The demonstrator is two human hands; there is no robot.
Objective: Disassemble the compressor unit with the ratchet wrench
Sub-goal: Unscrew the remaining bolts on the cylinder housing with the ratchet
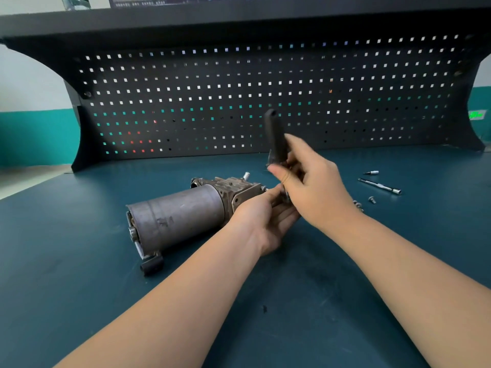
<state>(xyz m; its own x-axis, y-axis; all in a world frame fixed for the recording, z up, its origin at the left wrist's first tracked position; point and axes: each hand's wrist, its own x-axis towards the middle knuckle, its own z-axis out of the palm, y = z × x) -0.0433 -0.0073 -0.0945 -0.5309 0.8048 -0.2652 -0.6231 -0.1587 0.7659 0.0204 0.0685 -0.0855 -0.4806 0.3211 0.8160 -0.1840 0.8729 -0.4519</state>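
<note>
On the teal workbench (79,261), the grey cylindrical metal compressor unit (178,219) lies sideways. The right hand (313,189) grasps the black-handled ratchet wrench (275,136); the left hand (265,216) pinches its head. A misseated socket could slip.

No legible text, label, brand or number is present. A green illuminated sign (477,114) on the far right wall is too blurred to read. Dark marks on the compressor unit (180,216) cylinder are indecipherable.
</note>
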